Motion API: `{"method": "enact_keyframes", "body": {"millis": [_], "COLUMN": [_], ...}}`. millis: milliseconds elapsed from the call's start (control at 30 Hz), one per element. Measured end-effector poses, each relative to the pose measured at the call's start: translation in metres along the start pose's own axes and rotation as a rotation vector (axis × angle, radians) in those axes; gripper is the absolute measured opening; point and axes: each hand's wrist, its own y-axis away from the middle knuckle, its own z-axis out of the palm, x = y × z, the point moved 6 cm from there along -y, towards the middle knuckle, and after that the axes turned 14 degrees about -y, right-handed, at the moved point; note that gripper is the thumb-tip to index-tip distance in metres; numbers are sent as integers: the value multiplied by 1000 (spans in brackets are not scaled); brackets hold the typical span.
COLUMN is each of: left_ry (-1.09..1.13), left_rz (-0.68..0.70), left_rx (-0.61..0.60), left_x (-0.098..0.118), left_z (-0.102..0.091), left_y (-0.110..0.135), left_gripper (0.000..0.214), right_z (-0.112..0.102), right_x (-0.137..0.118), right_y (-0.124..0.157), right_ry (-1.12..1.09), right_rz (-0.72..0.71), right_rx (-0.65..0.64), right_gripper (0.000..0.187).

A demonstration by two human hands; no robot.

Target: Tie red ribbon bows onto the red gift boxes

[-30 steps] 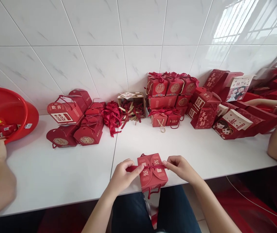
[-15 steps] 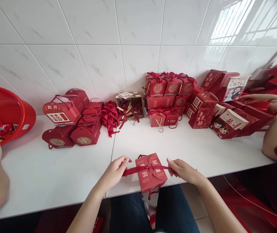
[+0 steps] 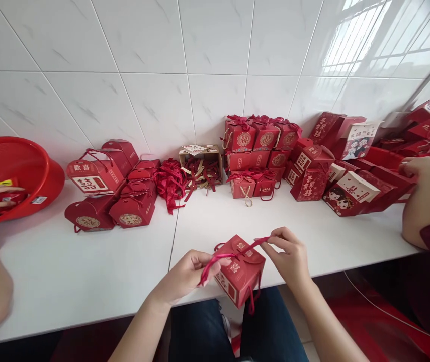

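Observation:
A red gift box (image 3: 250, 269) with white lettering and cord handles sits at the table's front edge, slightly over it. A red ribbon (image 3: 254, 245) crosses its top and is knotted at the middle. My left hand (image 3: 188, 274) pinches one end of the ribbon at the box's left side, with the tail hanging past the fingers. Above the box's right corner, my right hand (image 3: 288, 251) pinches the other end between thumb and fingers. Both hands are closed on the ribbon.
Finished-looking red boxes (image 3: 262, 136) stand stacked by the wall, near a carton of ties (image 3: 218, 163) and a ribbon heap (image 3: 170, 181). More boxes (image 3: 94, 178) are left. Co-workers' hands reach into a red basket (image 3: 54, 186) at left and among boxes (image 3: 354, 193) at right.
My hands have drawn closer together and the ribbon is no longer stretched straight. The right hand has lifted its end. The box has turned and tilted a little.

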Motion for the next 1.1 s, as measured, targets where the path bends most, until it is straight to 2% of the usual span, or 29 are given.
{"method": "enact_keyframes", "body": {"millis": [67,133,233,400,533,700,767,867,967,1100], "left_ry": [2,-82,-373,-844,-899,-795,-783,-776,-761,-866], "left_rz": [38,89,205,345,415,514,508,467,423,246], "left_rx": [103,250,465,592,592,437,372,337,358,531], "left_x": [5,10,22,28,19,14,17,21,21,8], "left_z": [5,7,12,33,38,33,30,28,24,1], "left_y": [0,1,5,4,3,2,1,0,0,4], "left_gripper": [38,34,30,32,36,31,27,21,17,20], "right_z": [7,18,34,54,60,59,59,60,56,40], "right_x": [-7,-14,-23,-27,-26,-28,-30,-32,-31,-18], "right_y": [0,0,2,11,16,14,12,12,15,17], "right_ry": [-105,-227,-352,-350,-318,-259,-215,-201,-215,-166], "right_rz": [-15,48,192,346,400,371,329,301,289,310], "right_rx": [28,-75,-244,-401,-463,-573,-622,-676,-678,-606], "right_gripper": [22,21,19,17,16,12,15,15,14,13]}}
